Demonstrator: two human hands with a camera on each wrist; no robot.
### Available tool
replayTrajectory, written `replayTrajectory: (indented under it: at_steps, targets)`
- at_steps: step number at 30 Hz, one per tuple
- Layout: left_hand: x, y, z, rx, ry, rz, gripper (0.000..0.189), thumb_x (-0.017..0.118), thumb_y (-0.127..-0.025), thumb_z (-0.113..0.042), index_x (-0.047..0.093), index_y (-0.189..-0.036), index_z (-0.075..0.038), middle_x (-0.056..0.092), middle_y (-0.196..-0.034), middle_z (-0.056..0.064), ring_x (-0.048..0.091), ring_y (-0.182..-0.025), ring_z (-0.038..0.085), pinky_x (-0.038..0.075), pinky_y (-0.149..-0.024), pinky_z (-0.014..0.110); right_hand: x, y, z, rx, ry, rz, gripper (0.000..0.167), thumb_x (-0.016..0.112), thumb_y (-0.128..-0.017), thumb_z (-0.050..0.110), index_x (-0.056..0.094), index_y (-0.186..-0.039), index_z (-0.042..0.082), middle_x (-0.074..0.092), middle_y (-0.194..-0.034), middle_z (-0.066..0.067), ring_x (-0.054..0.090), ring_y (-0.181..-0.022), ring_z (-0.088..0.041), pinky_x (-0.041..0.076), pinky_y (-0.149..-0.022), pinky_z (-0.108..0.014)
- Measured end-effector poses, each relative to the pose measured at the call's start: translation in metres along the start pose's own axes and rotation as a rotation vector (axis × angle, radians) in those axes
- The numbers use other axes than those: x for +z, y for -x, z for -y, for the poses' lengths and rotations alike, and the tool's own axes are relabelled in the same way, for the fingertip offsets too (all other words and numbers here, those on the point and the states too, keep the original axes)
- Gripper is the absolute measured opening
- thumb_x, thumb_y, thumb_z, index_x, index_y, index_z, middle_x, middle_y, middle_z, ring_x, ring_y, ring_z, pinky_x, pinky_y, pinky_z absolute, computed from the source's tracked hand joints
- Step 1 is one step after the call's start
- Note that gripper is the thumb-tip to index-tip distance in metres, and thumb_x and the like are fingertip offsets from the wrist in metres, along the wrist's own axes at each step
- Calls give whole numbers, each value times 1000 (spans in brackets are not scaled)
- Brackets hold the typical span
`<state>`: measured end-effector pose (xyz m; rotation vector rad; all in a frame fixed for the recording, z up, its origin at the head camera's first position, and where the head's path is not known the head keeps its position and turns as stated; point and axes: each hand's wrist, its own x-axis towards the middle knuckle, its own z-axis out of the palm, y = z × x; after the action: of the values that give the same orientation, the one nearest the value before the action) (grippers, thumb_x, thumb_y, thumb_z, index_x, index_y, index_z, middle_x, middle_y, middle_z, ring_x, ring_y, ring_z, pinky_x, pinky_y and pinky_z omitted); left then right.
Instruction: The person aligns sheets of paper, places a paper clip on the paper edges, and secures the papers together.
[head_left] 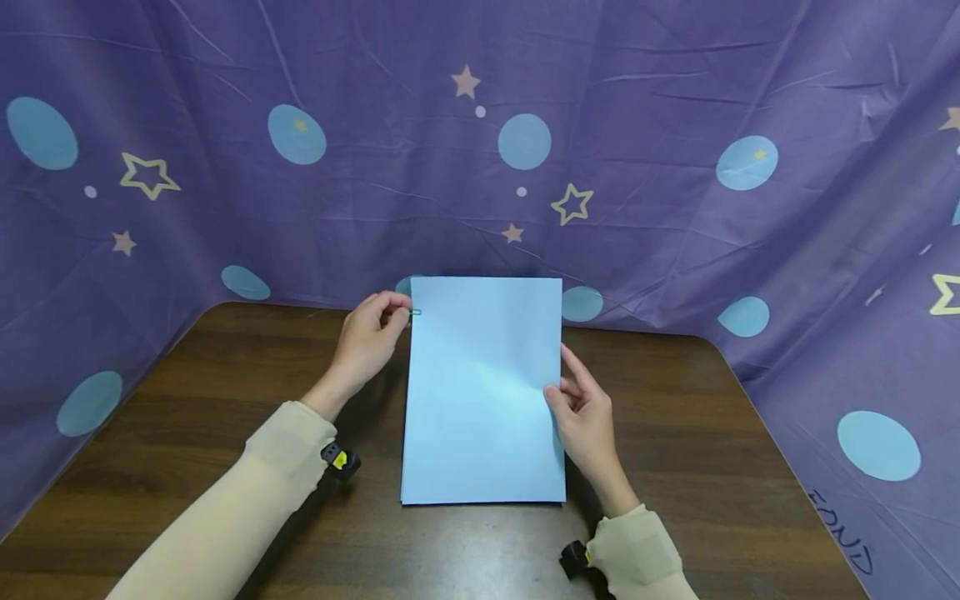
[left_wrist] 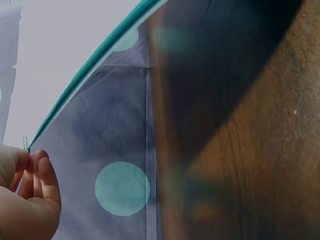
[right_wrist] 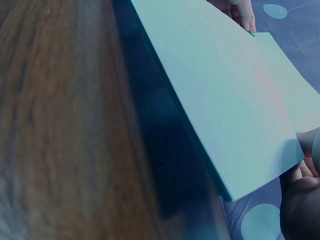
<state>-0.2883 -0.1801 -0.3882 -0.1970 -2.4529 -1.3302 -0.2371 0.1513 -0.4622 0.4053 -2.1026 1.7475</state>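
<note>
A stack of light blue paper sheets (head_left: 480,392) is held up over the table, its face toward the head camera. Near the top of its left edge sits a green paper clip (head_left: 416,312), and my left hand (head_left: 372,335) pinches the clip's outer end between thumb and fingers. In the left wrist view the clip's loop (left_wrist: 25,143) lies over the sheet's edge. My right hand (head_left: 591,425) grips the stack midway along its right edge, thumb in front and fingers behind. The right wrist view shows the stack's lower edge raised above the wood.
A dark brown wooden table (head_left: 675,467) with rounded far corners lies beneath. Behind and beside it hangs a purple cloth (head_left: 645,208) printed with blue dots and stars. Small black wrist devices (head_left: 342,461) are strapped over both cream sleeves (head_left: 217,517).
</note>
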Motion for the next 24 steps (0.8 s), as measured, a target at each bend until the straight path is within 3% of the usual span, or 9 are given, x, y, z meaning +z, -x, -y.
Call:
replayTrajectory:
  at_steps: [8, 15, 24]
  targets:
    - [6, 3, -4, -38, 69, -64, 22, 59, -110, -26, 74, -122, -16, 73, -107, 3, 61, -97, 19, 50, -82, 31, 0, 0, 0, 29, -5, -19, 68, 71, -98, -6, 54, -157, 24, 77, -97, -14, 55, -68, -9, 47, -61, -17]
    - [15, 8, -8, -83, 189, -118, 26, 59, -109, -25, 72, -130, -17, 75, -106, 5, 71, -100, 29, 55, -82, 24, 0, -1, -1, 38, -23, -26, 66, 70, -99, -5, 54, -157, 24, 77, -99, -17, 58, -70, -10, 49, -62, -17]
    - [29, 18, -16, -146, 263, -237, 35, 70, -102, -28, 65, -135, -18, 81, -105, 2, 74, -99, 12, 53, -84, 25, 0, 0, 0, 44, -16, -34, 67, 70, -100, -3, 54, -157, 29, 73, -92, -12, 51, -66, -10, 45, -60, -18]
